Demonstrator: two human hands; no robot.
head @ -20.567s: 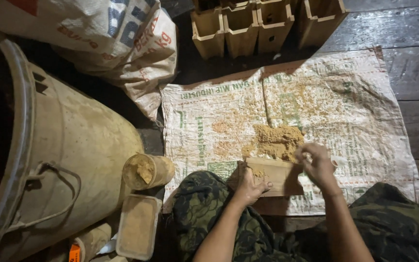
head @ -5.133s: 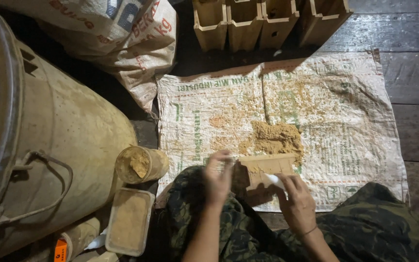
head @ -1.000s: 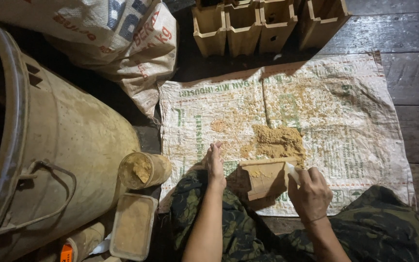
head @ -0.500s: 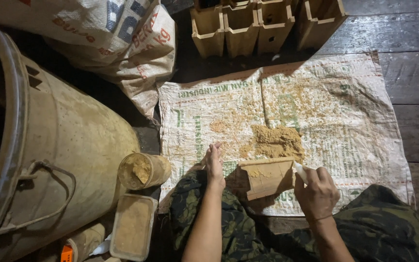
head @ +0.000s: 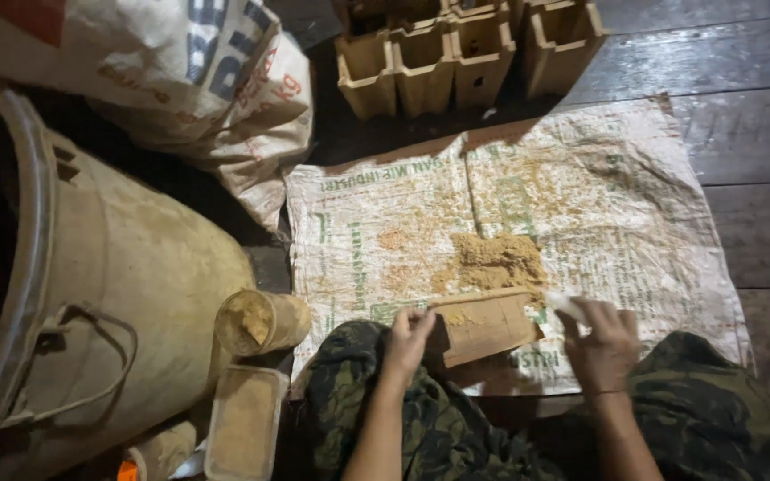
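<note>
The left hand (head: 407,338) grips the left end of a rectangular wooden mould box (head: 483,325), fingers curled over its edge and pressed together, which pins the box against the woven plastic sack (head: 634,205) spread flat on the plank floor (head: 741,134). The box lies on its side at the near edge of the sack, just in front of the person's knees, with its open face towards the heap of tan, sawdust-like powder (head: 496,260) that touches its far edge; this position appears chosen so that loose material can be drawn straight from the heap into the box, with the sack catching any spill. The right hand (head: 601,343) sits at the right end of the box, fingers closed around a small pale object (head: 565,303), possibly a scraper or a cloth; its exact kind cannot be determined. More wooden mould boxes (head: 456,53) stand upright in a row beyond the far edge of the sack, openings up. To the left, within reach of the left arm, are a large pale metal drum (head: 126,285), a round cup (head: 260,321) holding the same powder, and a rectangular plastic tub (head: 244,420) also filled with it. A printed bulk sack (head: 180,80) slumps against the drum.
</note>
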